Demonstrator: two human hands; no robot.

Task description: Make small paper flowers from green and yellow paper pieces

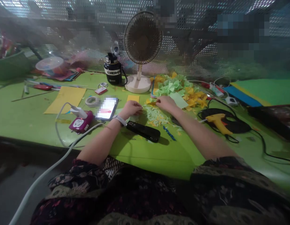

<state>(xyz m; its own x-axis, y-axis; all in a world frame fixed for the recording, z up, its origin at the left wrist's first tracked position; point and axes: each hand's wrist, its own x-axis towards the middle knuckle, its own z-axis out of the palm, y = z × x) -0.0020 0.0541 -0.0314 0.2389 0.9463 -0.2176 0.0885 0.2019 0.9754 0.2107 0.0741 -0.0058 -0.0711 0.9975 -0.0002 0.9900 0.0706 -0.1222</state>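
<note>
My left hand [131, 108], with a pale band on its wrist, is closed, its fingertips pressed together over the green table. Whatever it pinches is too small to make out. Opposite it, my right hand [165, 103] has its fingers bent together at the edge of a small yellow paper piece [150, 101]. Pale green and yellow paper scraps [157, 116] lie in a pile between and below the hands. A yellow paper square [133, 98] lies behind the left hand, and a pale green sheet [179, 100] beside the right. A black elongated device [143, 131] rests in front.
Folded paper flowers [174, 86] are heaped behind my right hand. A fan [138, 83] and a dark bottle [113, 70] stand at the back. Left are a phone [107, 108], tape roll [92, 101] and purple socket adapter [81, 122]; right, a yellow glue gun [217, 121] with its cord.
</note>
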